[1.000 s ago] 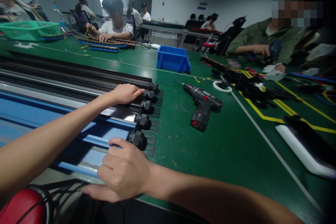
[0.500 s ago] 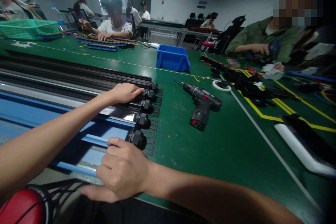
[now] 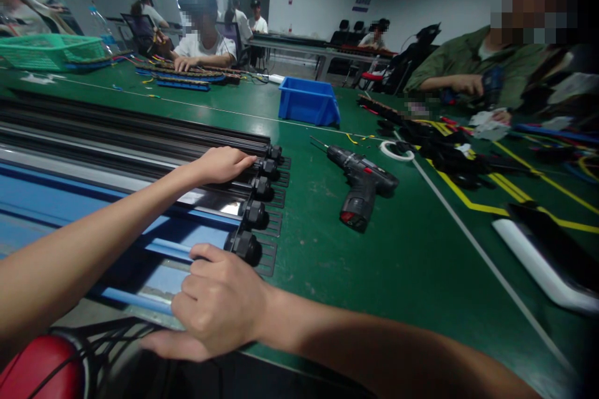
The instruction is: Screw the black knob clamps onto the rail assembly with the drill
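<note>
Green matting covers the table point(image 3: 374, 274), and from the middle out to four o'clock it lies bare, wide open ground between the rail ends and the white tube point(image 3: 538, 265) at three o'clock. The long rails point(image 3: 116, 137) run in from nine o'clock and stop in a row of black end caps point(image 3: 255, 213) at centre. The left hand point(image 3: 219, 164) lies flat on a dark rail at ten o'clock, fingers stretched out and nearly closed together, tips touching a cap, gripping nothing. The right hand point(image 3: 219, 305) sits at six o'clock on the nearest blue rail point(image 3: 163, 248), fingers curled loosely with the forefinger just beside the closest cap; whether it truly clasps the rail I cannot tell. A cordless drill point(image 3: 362, 184) lies free at one o'clock, a blue bin point(image 3: 309, 103) beyond it at twelve. Against a second ago, both hands sit where they were; only the view has drifted slightly. The rails run off the left edge, and a red object point(image 3: 37, 368) at seven o'clock is cut off and unclear.
</note>
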The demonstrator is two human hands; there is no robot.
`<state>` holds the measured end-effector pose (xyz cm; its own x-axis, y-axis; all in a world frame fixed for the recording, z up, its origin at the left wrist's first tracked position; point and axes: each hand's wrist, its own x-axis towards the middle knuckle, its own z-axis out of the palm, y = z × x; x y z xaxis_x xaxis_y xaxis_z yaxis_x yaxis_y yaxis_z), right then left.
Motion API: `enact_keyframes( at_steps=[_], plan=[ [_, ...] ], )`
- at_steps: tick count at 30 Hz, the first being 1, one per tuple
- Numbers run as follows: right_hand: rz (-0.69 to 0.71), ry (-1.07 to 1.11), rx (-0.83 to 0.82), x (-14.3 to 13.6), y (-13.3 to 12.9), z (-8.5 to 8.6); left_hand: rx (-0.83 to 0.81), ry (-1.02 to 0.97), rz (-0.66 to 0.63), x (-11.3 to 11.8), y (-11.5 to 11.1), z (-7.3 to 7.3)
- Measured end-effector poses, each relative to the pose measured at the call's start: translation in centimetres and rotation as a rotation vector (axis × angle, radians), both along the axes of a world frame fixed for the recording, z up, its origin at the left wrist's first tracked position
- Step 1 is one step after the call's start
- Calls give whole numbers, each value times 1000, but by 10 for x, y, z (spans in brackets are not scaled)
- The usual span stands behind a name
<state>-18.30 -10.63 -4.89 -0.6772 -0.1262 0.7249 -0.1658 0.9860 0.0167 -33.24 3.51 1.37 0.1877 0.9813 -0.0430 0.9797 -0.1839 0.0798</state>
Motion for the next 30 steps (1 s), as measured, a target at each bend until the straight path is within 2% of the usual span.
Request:
enact_keyframes(
  at_steps=[9,14,17,20,23,25,27,30],
  plan=[
    [-29,-33,-9,8,-2,-4,6,-2,-18,-1,0,0],
    [-92,-10,-32,16,-8,2,2,-12,-7,-1,-1,1],
    [-110,-8,-50,22,-11,20,7,-15,-10,-2,0,0],
    [-135,11,-60,35,-8,54,17,-12,-10,-2,0,-1],
    [-183,-8,-78,55,5,87,21,-12,-11,-2,-1,-1],
    [-220,-35,-88,73,20,98,30,-19,-20,-2,-2,0],
    [-271,-80,-85,92,38,95,36,-24,-34,-2,-3,1],
    [-373,-170,-62,122,62,71,35,-23,-43,-2,-3,1]
  ],
)
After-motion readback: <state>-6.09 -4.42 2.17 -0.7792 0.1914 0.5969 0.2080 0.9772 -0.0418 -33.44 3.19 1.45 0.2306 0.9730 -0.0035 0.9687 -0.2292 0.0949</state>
